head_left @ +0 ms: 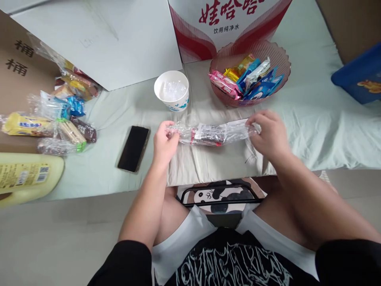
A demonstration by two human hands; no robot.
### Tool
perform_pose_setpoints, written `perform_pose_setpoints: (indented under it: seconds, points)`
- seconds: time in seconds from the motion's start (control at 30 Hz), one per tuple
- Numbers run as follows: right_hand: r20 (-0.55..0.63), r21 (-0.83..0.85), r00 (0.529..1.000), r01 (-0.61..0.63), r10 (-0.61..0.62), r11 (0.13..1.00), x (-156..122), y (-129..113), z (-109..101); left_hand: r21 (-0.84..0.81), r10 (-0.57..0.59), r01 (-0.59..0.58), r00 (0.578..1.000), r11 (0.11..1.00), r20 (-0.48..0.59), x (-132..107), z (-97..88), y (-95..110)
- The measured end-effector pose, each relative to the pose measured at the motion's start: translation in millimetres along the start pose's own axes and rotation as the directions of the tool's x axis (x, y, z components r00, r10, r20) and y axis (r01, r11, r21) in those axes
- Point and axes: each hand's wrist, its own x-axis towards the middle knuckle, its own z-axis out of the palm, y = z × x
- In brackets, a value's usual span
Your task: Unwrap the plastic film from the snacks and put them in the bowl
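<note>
Stretched between my two hands is a clear plastic bag [210,134] with a dark and red packaged item inside; what the item is I cannot make out. My left hand [165,143] pinches the bag's left end between thumb and fingers. At the other end, my right hand [269,133] grips the gathered plastic. The bag lies low over the cloth-covered surface. Just beyond my left hand stands a white paper cup [172,90] with crumpled clear plastic in it. A pink ribbed bowl [217,65] of wrapped snacks sits beyond my right hand.
A black phone [133,149] lies left of my left hand. Several bagged snacks [68,131] and a yellow jug [29,176] are at the far left. A white box [98,39] and a red-and-white carton [196,41] stand behind; a blue container [360,75] is at right.
</note>
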Motion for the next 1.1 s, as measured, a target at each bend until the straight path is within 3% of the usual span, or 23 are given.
perform_pose_setpoints:
  seconds: [0.1, 0.17, 0.23, 0.3, 0.37, 0.43, 0.5, 0.57, 0.67, 0.77, 0.83, 0.9, 1.0, 1.1]
  points:
    - [-0.08, -0.002, 0.996, -0.028, 0.027, 1.0, 1, -4, -10, 0.052, 0.197, -0.196, 0.98, 0.979, -0.009, 0, -3.6, 2]
    - [0.024, 0.079, 0.992, 0.121, -0.123, 0.99, -3, -15, -8, 0.108, 0.363, -0.365, 0.931, 0.925, 0.044, -4, -3.7, 8]
    - [0.161, 0.114, 0.942, 0.279, -0.295, 0.953, -8, -24, 1, 0.192, 0.45, -0.462, 0.887, 0.866, 0.104, -8, -2.3, 13]
    - [0.229, 0.038, 0.914, 0.336, -0.335, 0.941, -11, -26, 13, 0.276, 0.427, -0.449, 0.894, 0.85, 0.14, -11, -0.9, 15]
    - [0.188, -0.11, 0.951, 0.267, -0.244, 0.957, -11, -21, 21, 0.327, 0.342, -0.377, 0.926, 0.866, 0.162, -13, -1.1, 13]
    - [0.048, -0.237, 0.991, 0.13, -0.122, 0.963, -7, -13, 23, 0.33, 0.281, -0.331, 0.941, 0.884, 0.192, -13, -4.1, 13]
    - [-0.109, -0.288, 0.99, 0.052, -0.087, 0.956, -3, -9, 19, 0.273, 0.301, -0.355, 0.927, 0.894, 0.223, -14, -9.3, 18]
    - [-0.155, -0.237, 0.971, 0.144, -0.184, 0.961, -1, -12, 15, 0.147, 0.391, -0.431, 0.889, 0.89, 0.239, -17, -15.5, 27]
    - [-0.015, -0.038, 0.898, 0.44, -0.441, 0.897, 0, -29, 19, -0.117, 0.471, -0.46, 0.817, 0.88, 0.334, -23, -23.6, 40]
    - [0.101, 0.03, 0.828, 0.552, -0.552, 0.833, -3, -46, 32, -0.287, 0.346, -0.232, 0.819, 0.929, 0.459, -27, -28.0, 42]
    - [0.155, -0.017, 0.816, 0.566, -0.557, 0.824, -5, -51, 38, -0.297, 0.182, -0.042, 0.868, 0.954, 0.462, -26, -28.9, 39]
    - [0.21, -0.071, 0.823, 0.55, -0.527, 0.832, -10, -52, 40, -0.215, 0.026, 0.061, 0.925, 0.975, 0.379, -22, -28.7, 34]
    - [0.305, -0.127, 0.863, 0.456, -0.403, 0.881, -18, -54, 37, 0.118, -0.052, 0.025, 0.971, 0.993, 0.232, -18, -25.9, 32]
    - [0.367, -0.182, 0.892, 0.346, -0.263, 0.92, -21, -61, 33, 0.398, -0.058, -0.068, 0.953, 0.915, 0.296, -22, -18.1, 37]
